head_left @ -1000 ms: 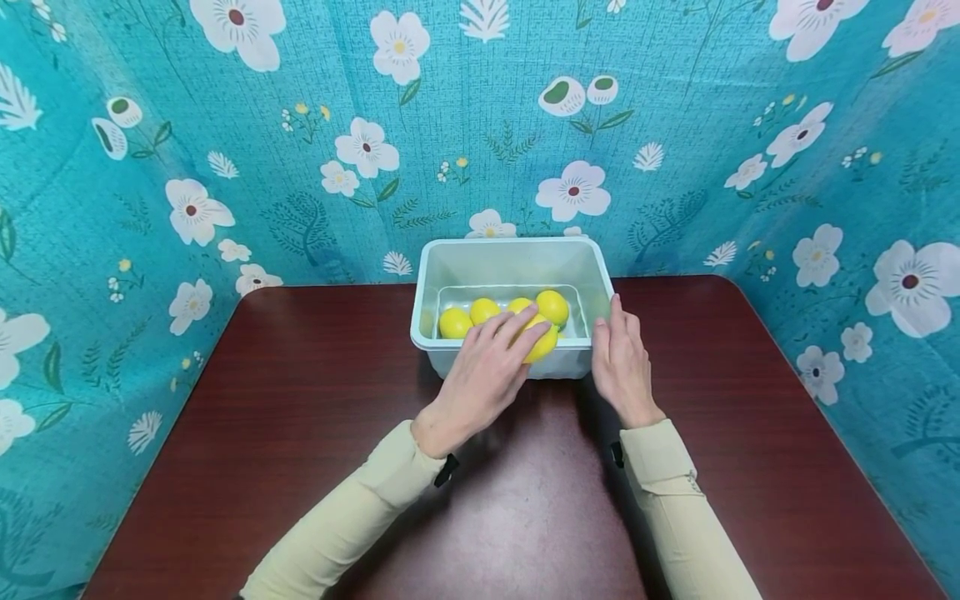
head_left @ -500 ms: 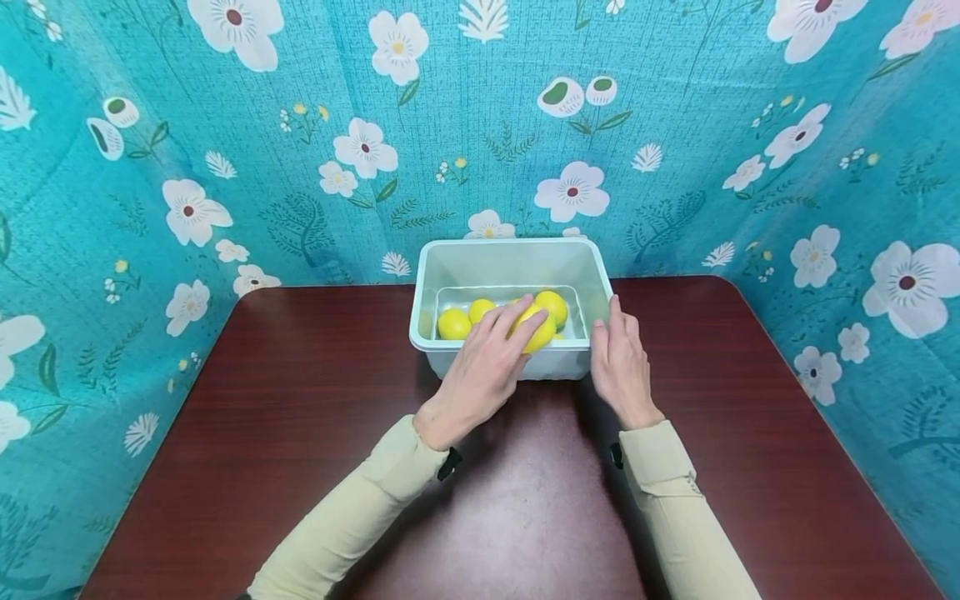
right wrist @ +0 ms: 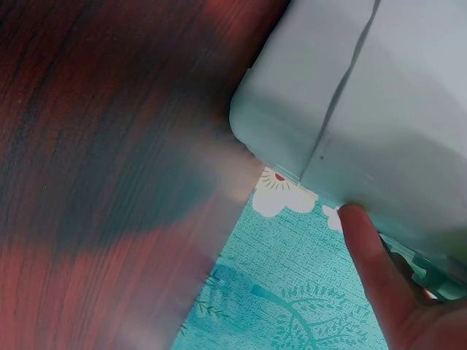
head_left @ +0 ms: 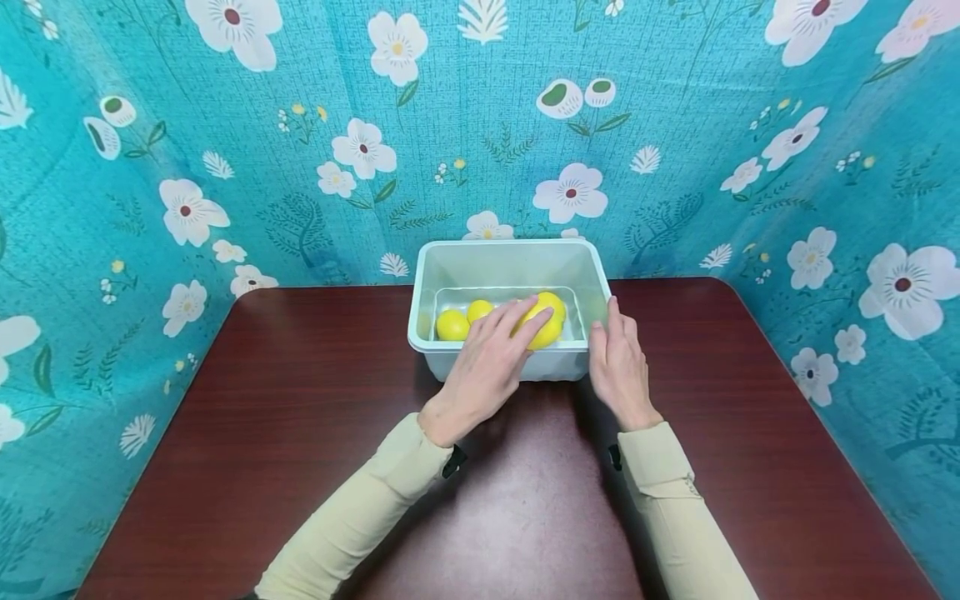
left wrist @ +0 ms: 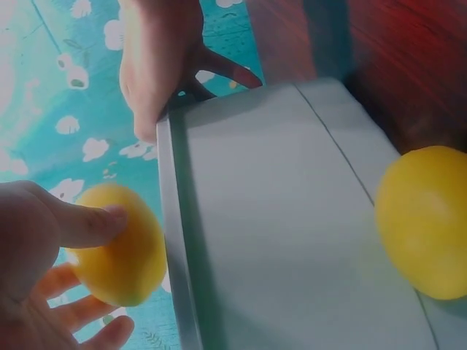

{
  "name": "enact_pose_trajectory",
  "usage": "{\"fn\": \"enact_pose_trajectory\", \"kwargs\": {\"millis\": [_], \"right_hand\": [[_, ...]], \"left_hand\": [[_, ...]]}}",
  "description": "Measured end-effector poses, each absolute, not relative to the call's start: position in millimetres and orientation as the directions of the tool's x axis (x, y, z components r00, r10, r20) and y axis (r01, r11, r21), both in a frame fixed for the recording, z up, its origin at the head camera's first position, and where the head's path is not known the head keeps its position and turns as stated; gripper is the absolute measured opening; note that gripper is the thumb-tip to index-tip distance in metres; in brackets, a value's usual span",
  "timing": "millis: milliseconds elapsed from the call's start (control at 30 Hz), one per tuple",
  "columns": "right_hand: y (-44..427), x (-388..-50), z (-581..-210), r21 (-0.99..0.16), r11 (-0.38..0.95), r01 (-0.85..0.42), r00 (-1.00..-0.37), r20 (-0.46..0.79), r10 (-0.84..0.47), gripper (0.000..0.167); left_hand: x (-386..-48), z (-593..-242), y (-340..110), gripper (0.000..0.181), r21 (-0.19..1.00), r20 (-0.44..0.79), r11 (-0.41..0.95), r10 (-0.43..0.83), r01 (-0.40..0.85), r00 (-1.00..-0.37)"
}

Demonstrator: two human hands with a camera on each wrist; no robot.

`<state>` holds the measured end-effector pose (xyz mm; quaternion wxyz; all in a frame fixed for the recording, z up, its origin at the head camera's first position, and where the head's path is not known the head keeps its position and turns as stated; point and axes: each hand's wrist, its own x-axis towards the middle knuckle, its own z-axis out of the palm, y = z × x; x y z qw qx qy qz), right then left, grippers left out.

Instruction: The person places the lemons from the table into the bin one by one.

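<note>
At the front rim of a pale plastic bin (head_left: 510, 260), my left hand (head_left: 483, 358) holds a yellow lemon (head_left: 542, 335) with thumb and fingers. The left wrist view shows this held lemon (left wrist: 120, 251) just beside the rim. Inside the bin lie a lemon (head_left: 452, 325) on the left, a smaller-looking one (head_left: 478, 311) near it, and another behind the held lemon, mostly covered. My right hand (head_left: 621, 365) holds the bin's right front corner, thumb at the rim and fingers along the outer side wall. My left hand hides part of the bin's contents.
The bin stands at the back of a dark red-brown table (head_left: 315, 417), near a blue floral curtain (head_left: 465, 133). In the left wrist view another lemon (left wrist: 427, 222) shows in front of the bin's wall; the head view does not show it there.
My left hand has moved slightly forward and up with its lemon, from the front rim to just over the bin's opening. My right hand stays at the corner.
</note>
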<state>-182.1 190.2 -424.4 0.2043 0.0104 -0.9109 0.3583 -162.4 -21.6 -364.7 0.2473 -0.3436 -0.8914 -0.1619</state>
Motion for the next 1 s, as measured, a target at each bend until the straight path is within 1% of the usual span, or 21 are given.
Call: {"fn": "enact_pose_trajectory", "kwargs": {"millis": [367,533,800,1000], "right_hand": [[190.5,-182.8,-424.5,-0.656,0.738,-0.156,-0.919,0.37,0.135,0.059],[190.7,-182.5,-424.2,-0.658,0.737,-0.151,-0.922,0.362,0.135,0.059],[190.5,-182.3,-423.6,-0.659,0.738,-0.147,-0.923,0.359,0.136,0.059],[189.9,-181.9,-422.5,-0.658,0.741,-0.133,-0.927,0.347,0.141,0.059]], "left_hand": [[-163.7,-366.0,-23.7,0.059,0.15,0.534,0.724,0.514,0.673,-0.671],[-164.2,-366.9,-22.7,0.06,0.158,0.536,0.716,0.516,0.68,-0.668],[-164.6,-366.7,-22.8,0.062,0.124,0.52,0.723,0.535,0.679,-0.666],[-166.2,-364.6,-22.1,0.062,0.148,0.511,0.71,0.541,0.689,-0.668]]}}
